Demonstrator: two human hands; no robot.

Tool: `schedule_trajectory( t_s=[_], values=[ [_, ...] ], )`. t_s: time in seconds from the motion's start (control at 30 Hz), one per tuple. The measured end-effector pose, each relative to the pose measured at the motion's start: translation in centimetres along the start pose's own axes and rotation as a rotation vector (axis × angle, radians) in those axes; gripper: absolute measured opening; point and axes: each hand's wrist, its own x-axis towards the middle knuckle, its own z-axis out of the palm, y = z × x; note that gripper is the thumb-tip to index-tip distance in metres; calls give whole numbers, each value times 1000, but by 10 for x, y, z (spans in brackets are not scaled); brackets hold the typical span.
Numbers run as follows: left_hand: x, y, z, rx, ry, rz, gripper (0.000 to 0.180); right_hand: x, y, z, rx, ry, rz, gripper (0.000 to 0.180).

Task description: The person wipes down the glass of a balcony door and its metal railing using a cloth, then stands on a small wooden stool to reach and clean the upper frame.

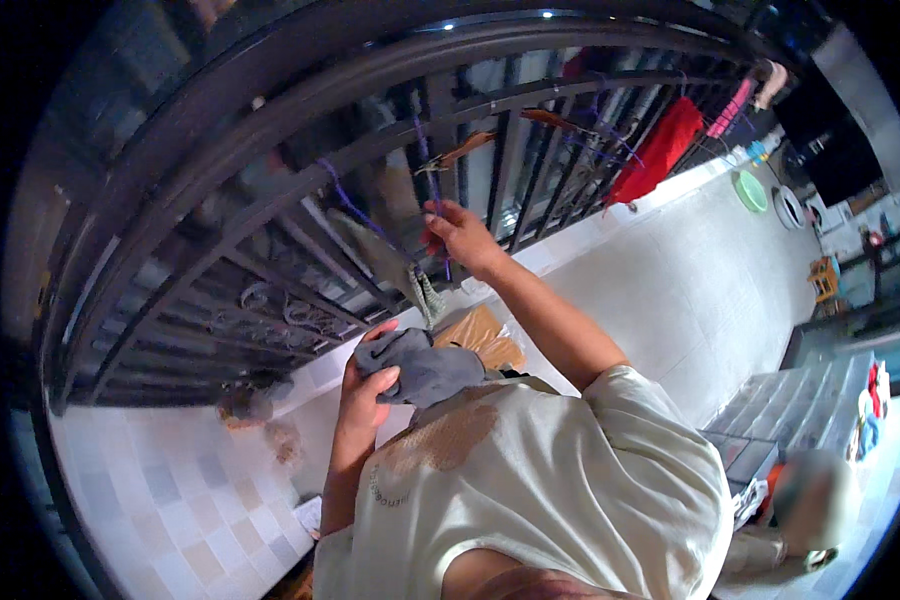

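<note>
Grey cloth [425, 368] bunched in left hand [367, 385] beside dark railing [270, 170].
Soft, light, floppy; best gripped by an edge. Right hand [462, 236] pinches a red clip [430, 240] at the railing.

Can't tell what the right hand [462, 236] pinches at the railing [270, 190]; something small and red, fingers cover it. Left hand [365, 385] grips a grey cloth [425, 368], its far end tucked behind the cream shirt [550, 480]. Brown bag [480, 335] half hidden by that cloth. Blurred blob near right [810, 500], unreadable. Far-right shelves [800, 400] and toys too small to make out. My frame edge cuts the shirt off at the bottom.
</note>
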Motion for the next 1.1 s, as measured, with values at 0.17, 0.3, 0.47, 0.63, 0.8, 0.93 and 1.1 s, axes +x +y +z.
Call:
schedule_trajectory(
  t_s=[0.17, 0.3, 0.47, 0.63, 0.8, 0.93, 1.1],
  values=[
    [-5, 20, 9, -37, -8, 24, 69, -2, 8, -7, -18, 65, -88, 51],
    [6, 25, 19, -96, -53, 106, 70, 1, 17, -23, -40, 111, -147, 56],
    [19, 23, 69, -77, -26, 273, 69, -10, 5, -71, -128, 55, -221, 52],
    [44, -11, 130, -34, -80, 267, 71, -32, -10, -185, -250, 145, -339, 38],
    [95, -72, 213, 268, 12, 507, 71, -35, -6, -344, -282, 352, -314, 30],
    [117, -87, 269, -4, -10, 165, 69, -54, -23, -413, -142, 417, -304, 27],
    [149, -95, 295, -87, -79, 139, 71, -76, -36, -438, -139, 321, -257, 27]
  ],
)
